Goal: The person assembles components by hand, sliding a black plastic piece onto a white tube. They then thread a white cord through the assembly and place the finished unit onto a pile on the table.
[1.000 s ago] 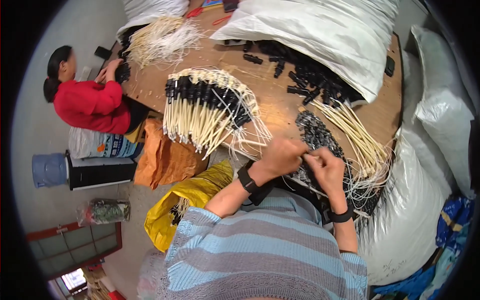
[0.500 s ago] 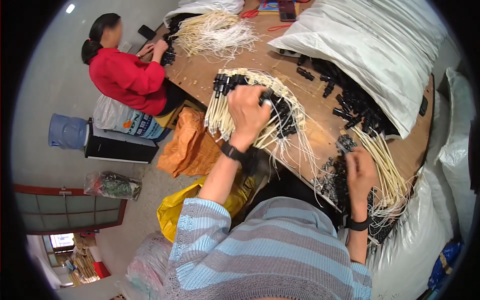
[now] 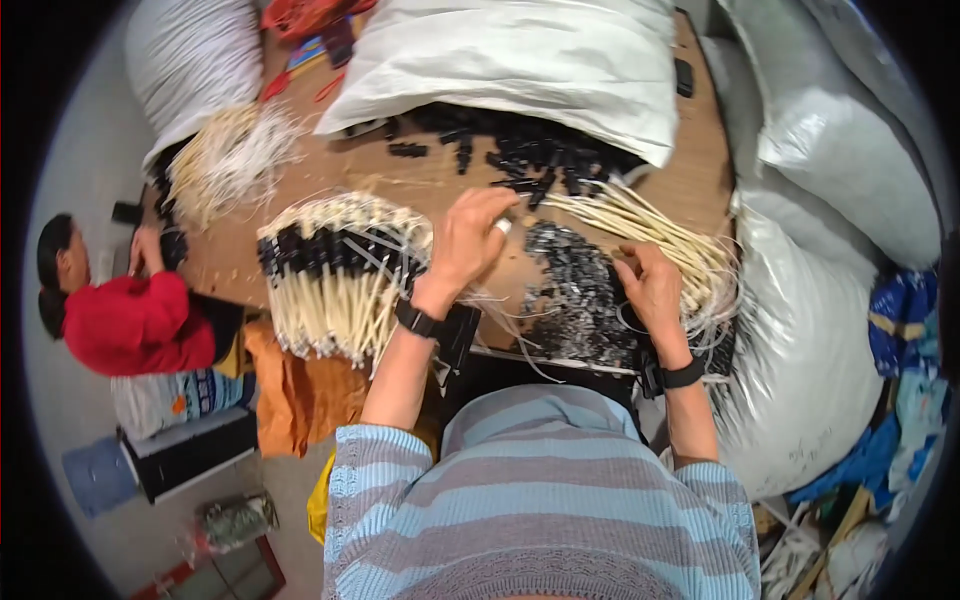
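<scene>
My left hand (image 3: 468, 240) is over the middle of the wooden table, its fingers drawn together at the near ends of some black tubular connectors (image 3: 540, 185). Whatever lies between its fingertips is too small to make out. My right hand (image 3: 655, 290) hovers at the right edge of a pile of small dark and grey parts (image 3: 575, 290), thumb and forefinger curled close together; I cannot see what they hold. Beyond it lies a bundle of cream cables (image 3: 650, 230) with thin white wire ends. Left of my left hand rests a row of cream cables fitted with black connectors (image 3: 320, 260).
A large white sack (image 3: 510, 70) spills black connectors onto the table (image 3: 360, 160). Another cable bundle (image 3: 215, 165) lies at the far left, near a person in red (image 3: 140, 310). Full white sacks (image 3: 800, 350) stand along the right. An orange sack (image 3: 300, 390) is below the table's left edge.
My view has turned to the right. My left hand has left the row of cables with connectors and come over the middle of the table. My right hand stays by the small parts.
</scene>
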{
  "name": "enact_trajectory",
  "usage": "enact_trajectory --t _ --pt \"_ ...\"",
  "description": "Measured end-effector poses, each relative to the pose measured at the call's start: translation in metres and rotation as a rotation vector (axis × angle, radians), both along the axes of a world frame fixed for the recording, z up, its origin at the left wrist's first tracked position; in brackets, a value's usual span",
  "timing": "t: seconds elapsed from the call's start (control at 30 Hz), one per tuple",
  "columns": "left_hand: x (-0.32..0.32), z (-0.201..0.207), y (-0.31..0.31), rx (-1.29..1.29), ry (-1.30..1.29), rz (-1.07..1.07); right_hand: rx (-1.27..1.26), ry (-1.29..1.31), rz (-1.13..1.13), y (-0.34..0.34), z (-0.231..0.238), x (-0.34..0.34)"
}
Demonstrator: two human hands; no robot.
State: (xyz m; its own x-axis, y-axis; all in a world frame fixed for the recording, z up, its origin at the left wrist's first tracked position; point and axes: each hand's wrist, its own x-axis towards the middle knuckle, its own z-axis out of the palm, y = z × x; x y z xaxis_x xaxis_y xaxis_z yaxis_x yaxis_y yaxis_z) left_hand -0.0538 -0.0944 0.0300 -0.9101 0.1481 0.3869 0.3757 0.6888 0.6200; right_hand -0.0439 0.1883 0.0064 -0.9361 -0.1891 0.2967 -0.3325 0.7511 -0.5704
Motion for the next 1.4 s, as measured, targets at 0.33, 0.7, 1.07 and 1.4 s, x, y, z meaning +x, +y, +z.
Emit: enact_trajectory --t 0.33,0.7,1.07,1.4 --pt "-0.028 -0.042 0.012 -0.116 -0.409 0.158 0.299 -0.074 -0.086 0.063 0.002 -0.007" --pt "0.016 -0.028 0.009 -0.034 -0.178 0.101 0.285 0.217 0.198 0.023 0.013 -0.02" --pt "0.034 -0.027 0.004 0.387 -0.596 0.113 -0.075 0.035 0.344 0.01 0.031 0.022" --pt "0.061 0.015 0.065 -0.28 -0.029 -0.271 -0.143 -0.119 0.201 -0.029 0.023 0.018"
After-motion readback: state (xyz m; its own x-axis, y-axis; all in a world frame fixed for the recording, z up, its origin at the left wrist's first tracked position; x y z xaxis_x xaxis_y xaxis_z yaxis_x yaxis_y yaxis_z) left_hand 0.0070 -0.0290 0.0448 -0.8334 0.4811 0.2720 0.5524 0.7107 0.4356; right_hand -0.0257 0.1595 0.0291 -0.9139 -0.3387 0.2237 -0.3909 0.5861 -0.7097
